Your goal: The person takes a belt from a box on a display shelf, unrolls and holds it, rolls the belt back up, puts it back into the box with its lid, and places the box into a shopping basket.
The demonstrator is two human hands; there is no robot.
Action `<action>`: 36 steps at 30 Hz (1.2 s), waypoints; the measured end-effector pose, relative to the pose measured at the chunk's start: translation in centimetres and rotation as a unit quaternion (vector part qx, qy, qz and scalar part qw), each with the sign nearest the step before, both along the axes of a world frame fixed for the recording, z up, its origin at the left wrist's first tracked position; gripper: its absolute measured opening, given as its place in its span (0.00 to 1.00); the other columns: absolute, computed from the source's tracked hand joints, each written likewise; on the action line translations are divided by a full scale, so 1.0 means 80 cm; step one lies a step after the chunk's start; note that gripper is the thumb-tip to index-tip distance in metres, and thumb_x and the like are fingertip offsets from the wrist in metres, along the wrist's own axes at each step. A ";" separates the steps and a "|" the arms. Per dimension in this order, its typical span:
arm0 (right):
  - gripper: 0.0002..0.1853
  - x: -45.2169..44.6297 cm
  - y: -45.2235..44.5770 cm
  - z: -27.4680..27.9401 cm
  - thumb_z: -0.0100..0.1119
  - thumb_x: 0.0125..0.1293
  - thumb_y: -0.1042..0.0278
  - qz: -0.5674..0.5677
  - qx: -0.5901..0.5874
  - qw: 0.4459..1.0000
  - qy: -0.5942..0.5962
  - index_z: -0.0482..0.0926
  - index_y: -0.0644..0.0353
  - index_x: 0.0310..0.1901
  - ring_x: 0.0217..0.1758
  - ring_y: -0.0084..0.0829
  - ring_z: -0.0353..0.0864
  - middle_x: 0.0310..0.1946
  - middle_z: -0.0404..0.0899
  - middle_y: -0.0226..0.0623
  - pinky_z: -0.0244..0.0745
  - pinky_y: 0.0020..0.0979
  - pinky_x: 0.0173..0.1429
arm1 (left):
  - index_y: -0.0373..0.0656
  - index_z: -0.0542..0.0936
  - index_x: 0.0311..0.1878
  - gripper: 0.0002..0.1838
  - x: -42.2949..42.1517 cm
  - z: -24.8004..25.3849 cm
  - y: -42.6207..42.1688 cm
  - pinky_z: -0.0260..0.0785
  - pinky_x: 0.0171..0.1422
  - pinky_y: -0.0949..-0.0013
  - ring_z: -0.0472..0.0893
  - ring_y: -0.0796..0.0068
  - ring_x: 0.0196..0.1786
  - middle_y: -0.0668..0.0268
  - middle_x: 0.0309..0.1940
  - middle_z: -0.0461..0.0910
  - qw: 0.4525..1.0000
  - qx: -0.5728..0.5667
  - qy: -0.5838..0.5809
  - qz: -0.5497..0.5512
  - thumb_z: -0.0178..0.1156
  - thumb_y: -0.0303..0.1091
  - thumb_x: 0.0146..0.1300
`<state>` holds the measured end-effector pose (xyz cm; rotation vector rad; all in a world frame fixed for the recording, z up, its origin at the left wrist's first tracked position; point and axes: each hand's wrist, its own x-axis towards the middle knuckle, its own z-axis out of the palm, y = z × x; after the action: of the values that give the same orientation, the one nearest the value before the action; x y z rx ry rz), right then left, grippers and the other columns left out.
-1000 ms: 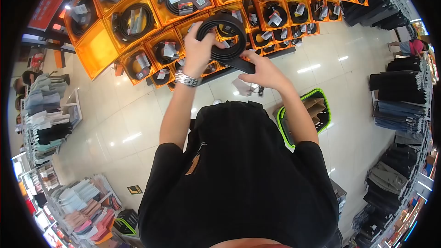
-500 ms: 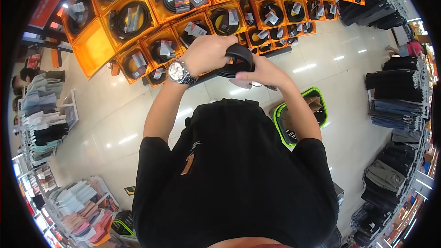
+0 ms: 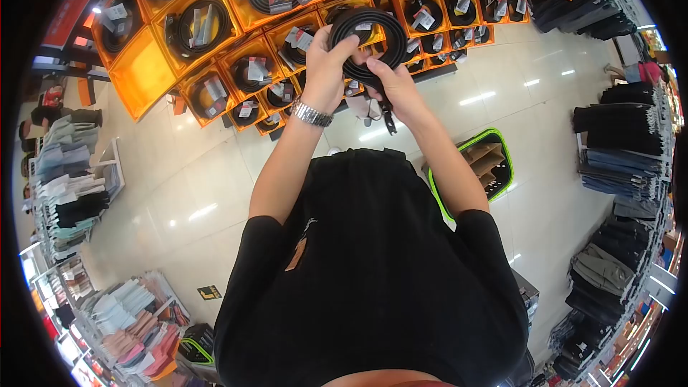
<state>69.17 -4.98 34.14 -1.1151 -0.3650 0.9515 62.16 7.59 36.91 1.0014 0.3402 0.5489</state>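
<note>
Coiled belt [image 3: 396, 37], orange boxes [image 3: 145, 70] behind

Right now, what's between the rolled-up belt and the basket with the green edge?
In the head view, the right hand and forearm come between belt and basket, with shiny floor showing beside them.

two hands [image 3: 328, 72], one held belt [image 3: 396, 37], one wristband [image 3: 312, 114] show.

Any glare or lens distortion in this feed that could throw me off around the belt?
Head view: fisheye bending curves the clothing racks, with black corners; white light streaks glare off the tiled floor. Same view, the coiled belt between left hand and right hand has a readable outline, but its dark layers partly merge.
</note>
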 end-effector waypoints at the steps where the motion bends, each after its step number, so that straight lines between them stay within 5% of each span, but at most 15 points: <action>1: 0.12 0.001 0.001 -0.007 0.57 0.67 0.58 0.011 -0.008 1.000 0.007 0.74 0.57 0.43 0.27 0.16 0.70 0.32 0.76 0.27 0.66 0.20 0.28 | 0.35 0.69 0.49 0.13 0.004 -0.002 0.003 0.71 0.37 0.75 0.77 0.78 0.31 0.64 0.33 0.78 1.000 0.017 0.012 0.021 0.56 0.23 0.61; 4: 0.17 -0.006 0.001 -0.020 0.57 0.67 0.58 -0.017 -0.008 0.997 -0.070 0.71 0.60 0.51 0.41 0.19 0.73 0.42 0.76 0.31 0.69 0.26 0.47 | 0.35 0.69 0.45 0.13 0.006 0.009 -0.004 0.68 0.28 0.78 0.73 0.84 0.23 0.65 0.33 0.78 0.993 0.085 0.008 0.078 0.58 0.21 0.58; 7: 0.16 -0.011 -0.023 -0.054 0.59 0.65 0.65 -0.202 -0.060 0.899 -0.385 0.72 0.62 0.51 0.37 0.21 0.72 0.42 0.75 0.32 0.69 0.26 0.46 | 0.34 0.69 0.45 0.14 0.005 0.027 -0.007 0.67 0.26 0.79 0.73 0.84 0.23 0.64 0.33 0.78 0.986 0.126 -0.003 0.107 0.59 0.21 0.56; 9: 0.14 -0.026 -0.051 -0.060 0.53 0.68 0.62 -0.218 -0.013 0.934 -0.284 0.74 0.65 0.47 0.33 0.24 0.73 0.37 0.77 0.35 0.70 0.27 0.44 | 0.33 0.69 0.46 0.15 0.006 0.034 -0.001 0.68 0.27 0.78 0.74 0.83 0.23 0.64 0.32 0.78 0.984 0.135 -0.006 0.119 0.59 0.22 0.55; 11: 0.22 -0.036 -0.079 -0.068 0.44 0.71 0.53 0.016 0.085 0.995 0.052 0.76 0.68 0.42 0.33 0.29 0.78 0.33 0.79 0.40 0.72 0.28 0.44 | 0.34 0.70 0.46 0.12 0.007 0.045 -0.002 0.71 0.30 0.74 0.73 0.80 0.23 0.65 0.31 0.76 0.976 0.168 0.016 0.136 0.57 0.21 0.59; 13: 0.33 -0.058 -0.076 -0.065 0.34 0.70 0.42 0.184 0.062 0.947 0.257 0.77 0.70 0.42 0.37 0.36 0.80 0.33 0.81 0.44 0.73 0.31 0.47 | 0.34 0.69 0.45 0.11 0.014 0.050 -0.007 0.71 0.30 0.73 0.74 0.79 0.23 0.64 0.30 0.76 0.974 0.173 -0.010 0.144 0.57 0.21 0.59; 15: 0.42 -0.072 -0.060 -0.071 0.36 0.65 0.30 0.293 0.104 0.909 0.277 0.71 0.69 0.57 0.49 0.41 0.80 0.50 0.78 0.51 0.73 0.33 0.51 | 0.34 0.67 0.48 0.17 0.018 0.055 -0.017 0.69 0.27 0.76 0.74 0.81 0.23 0.64 0.30 0.77 0.974 0.179 -0.029 0.140 0.59 0.22 0.56; 19: 0.52 -0.071 -0.037 -0.062 0.34 0.57 0.19 0.126 0.326 0.811 0.470 0.63 0.64 0.64 0.60 0.45 0.72 0.61 0.68 0.51 0.70 0.41 0.56 | 0.34 0.67 0.48 0.16 0.009 0.070 -0.047 0.69 0.27 0.76 0.74 0.81 0.24 0.64 0.30 0.76 0.971 0.204 -0.043 0.114 0.57 0.19 0.57; 21: 0.55 -0.043 -0.044 -0.067 0.40 0.52 0.16 0.081 0.316 0.831 0.451 0.61 0.61 0.66 0.60 0.44 0.71 0.61 0.69 0.47 0.68 0.40 0.58 | 0.34 0.67 0.48 0.16 -0.001 0.069 -0.049 0.69 0.28 0.77 0.75 0.82 0.24 0.64 0.30 0.76 0.968 0.227 -0.021 0.102 0.57 0.19 0.56; 25: 0.42 -0.008 -0.068 -0.031 0.44 0.60 0.26 0.021 0.306 0.883 0.356 0.66 0.59 0.61 0.59 0.41 0.72 0.58 0.71 0.44 0.69 0.44 0.60 | 0.34 0.67 0.48 0.17 -0.016 0.056 -0.052 0.70 0.29 0.78 0.75 0.83 0.25 0.65 0.30 0.77 0.957 0.275 0.014 0.089 0.59 0.20 0.56; 27: 0.33 0.000 -0.073 -0.016 0.49 0.65 0.39 -0.004 0.255 0.952 0.170 0.65 0.59 0.61 0.59 0.36 0.73 0.58 0.71 0.40 0.69 0.44 0.61 | 0.34 0.67 0.49 0.18 -0.022 0.053 -0.057 0.70 0.29 0.79 0.75 0.83 0.26 0.65 0.32 0.76 0.957 0.274 0.034 0.091 0.59 0.21 0.55; 28: 0.33 0.002 -0.074 -0.010 0.49 0.65 0.39 0.004 0.254 0.952 0.172 0.65 0.59 0.61 0.59 0.36 0.73 0.58 0.71 0.40 0.69 0.44 0.61 | 0.35 0.67 0.49 0.18 -0.025 0.048 -0.057 0.70 0.29 0.79 0.75 0.83 0.26 0.65 0.32 0.76 0.958 0.271 0.045 0.083 0.59 0.21 0.55; 30: 0.27 0.003 -0.078 0.003 0.58 0.60 0.62 0.000 0.189 0.981 0.045 0.64 0.60 0.60 0.57 0.28 0.73 0.53 0.72 0.35 0.69 0.35 0.61 | 0.35 0.67 0.50 0.18 -0.030 0.047 -0.059 0.70 0.29 0.79 0.76 0.82 0.26 0.65 0.33 0.76 0.961 0.263 0.054 0.070 0.57 0.20 0.55; 32: 0.32 0.000 -0.075 0.018 0.66 0.52 0.81 -0.026 0.164 0.986 -0.020 0.64 0.61 0.59 0.52 0.22 0.74 0.48 0.73 0.33 0.70 0.28 0.59 | 0.36 0.67 0.50 0.18 -0.038 0.039 -0.054 0.70 0.29 0.79 0.76 0.82 0.26 0.65 0.33 0.76 0.970 0.235 0.024 0.049 0.56 0.20 0.55; 36: 0.22 -0.014 -0.062 0.014 0.63 0.55 0.78 -0.028 0.201 0.978 -0.048 0.72 0.63 0.52 0.50 0.27 0.77 0.45 0.77 0.35 0.72 0.30 0.57 | 0.38 0.67 0.50 0.17 -0.052 0.027 -0.051 0.71 0.33 0.72 0.72 0.80 0.23 0.67 0.26 0.73 0.978 0.209 0.000 0.015 0.52 0.20 0.55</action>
<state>68.06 -9.92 35.27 -0.7965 -0.5750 0.7324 58.02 3.54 39.05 1.4024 0.2434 0.6639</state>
